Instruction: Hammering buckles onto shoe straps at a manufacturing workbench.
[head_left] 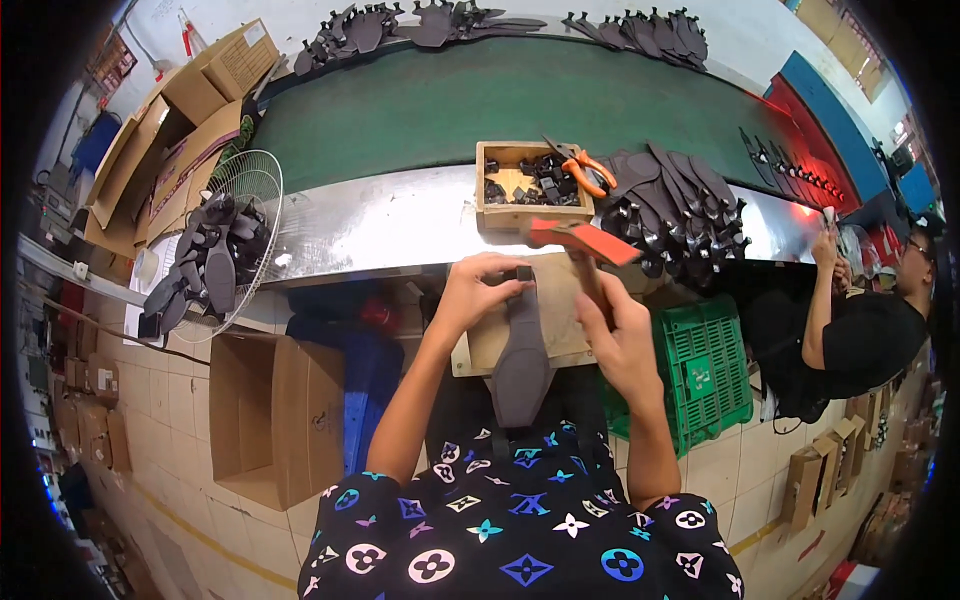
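1. Hands first: the left hand (pixel 478 290) has its fingertips bunched together, pinching a small dark buckle (pixel 523 272) at the top end of a dark grey strap piece (pixel 520 360). Looks like it's pinning that bit steady on the wooden block (pixel 560 320).
2. That strap lies lengthwise on the block, top end up by the buckle, wide end hanging off the near edge toward the person's lap, probably so only the end being worked on sits on solid wood.
3. The right hand (pixel 618 340) is wrapped tight around the handle of an orange-headed hammer (pixel 583 240), fingers curled shut on it. The head sits above and just right of the buckle, tilted.
4. Behind the block, on the shiny metal ledge (pixel 400 225), there's a small wooden box (pixel 530 185) full of dark little fittings, with orange-handled pliers (pixel 580 170) resting across its right corner. Easy grab distance, I'd guess that's why.
5. Right of that box, a heap of dark strap pieces (pixel 680 205) is piled up on the ledge.
6. Beyond the ledge runs a green conveyor belt (pixel 450 100), with more dark pieces along its far edge.
7. A green plastic crate (pixel 700 375) stands on the floor right of the block, an open cardboard box (pixel 275 420) on the left.
8. A co-worker (pixel 860 340) in black sits further right of the crate, busy with their own stuff.
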